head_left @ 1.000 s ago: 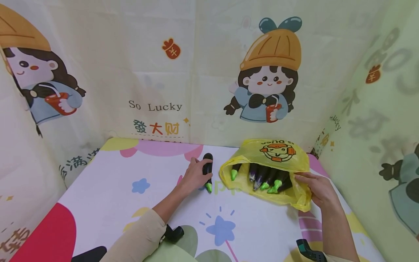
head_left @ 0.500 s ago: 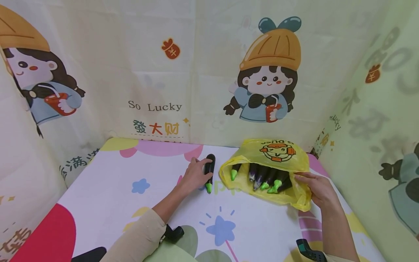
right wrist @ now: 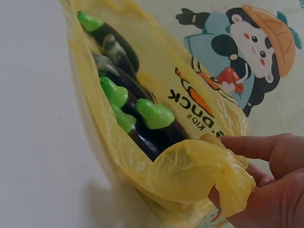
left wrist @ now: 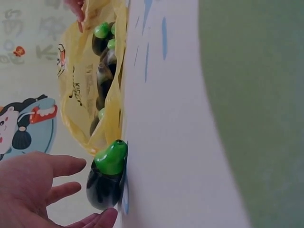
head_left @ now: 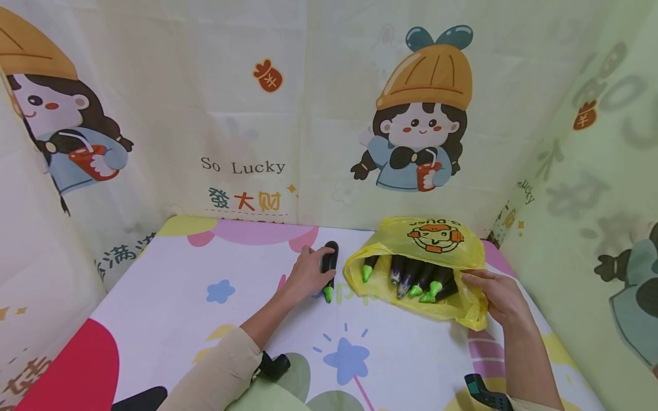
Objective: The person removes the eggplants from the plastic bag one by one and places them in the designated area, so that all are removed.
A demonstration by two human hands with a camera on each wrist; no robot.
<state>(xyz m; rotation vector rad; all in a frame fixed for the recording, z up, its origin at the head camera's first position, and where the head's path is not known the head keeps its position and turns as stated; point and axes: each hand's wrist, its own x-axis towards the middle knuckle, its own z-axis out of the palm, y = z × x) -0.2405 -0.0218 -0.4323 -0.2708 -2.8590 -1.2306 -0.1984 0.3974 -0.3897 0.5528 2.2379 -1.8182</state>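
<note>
A dark eggplant with a green stem cap (head_left: pixel 329 279) lies on the table, left of the bag. My left hand (head_left: pixel 307 273) is beside it, fingers and thumb spread loosely about it. In the left wrist view, gaps show between the upper fingers and the eggplant (left wrist: pixel 107 178); one lower fingertip is at its side, and I cannot tell whether it touches. The yellow plastic bag (head_left: pixel 380 245) lies on its side, mouth towards me, with several eggplants (head_left: pixel 411 277) inside. At the right end of its mouth, my right hand (head_left: pixel 501 294) pinches the bag's edge, as the right wrist view shows.
The table cover (head_left: pixel 169 319) is white with printed shapes. Printed cloth walls (head_left: pixel 231 114) enclose the table at the back and on both sides. A black object (head_left: pixel 139 399) shows at the front left edge.
The eggplant by my left hand has turned slightly, its far end shifting right, and then stays put. My left hand barely moves. The right hand and the bag stay where they were.
</note>
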